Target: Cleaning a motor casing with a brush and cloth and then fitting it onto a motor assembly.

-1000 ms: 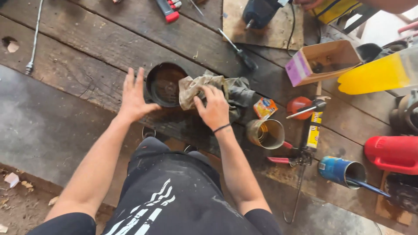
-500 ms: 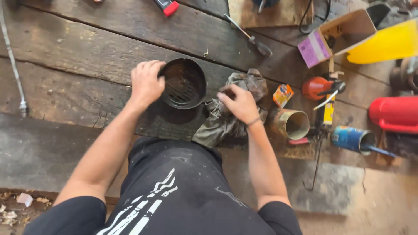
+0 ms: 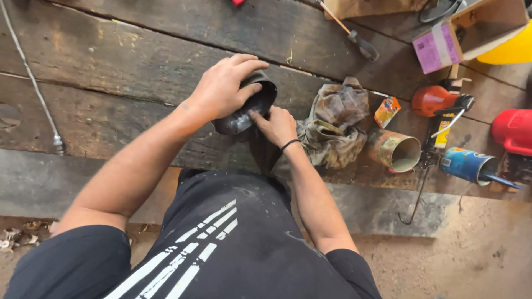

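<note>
**Bowl tilted in both hands over the bench**

While you stand at the near edge of the plank bench (image 3: 138,66), your left hand (image 3: 221,88) is closed over the top rim of a dark metal bowl (image 3: 246,108), fingers curled across it, thumb at the side. That bowl is tipped on edge, mouth turned toward 3 o'clock, just above the bench boards at centre frame. Your right hand (image 3: 275,124) is at 5 o'clock of the bowl, fingertips pressed against its lower outer wall; the fingers are bent, not wrapped round anything.

A crumpled rag (image 3: 332,124) lies at 3 o'clock of your right hand, just beside it, not held. Further along at 3 o'clock, a rusty can (image 3: 394,149) lies on its side, open mouth facing right. A blue can (image 3: 468,165) sits beyond it. At 1 o'clock, well apart, a screwdriver (image 3: 354,36) rests diagonally on the boards. A cable (image 3: 30,83) runs down the bench at 9 o'clock.
</note>
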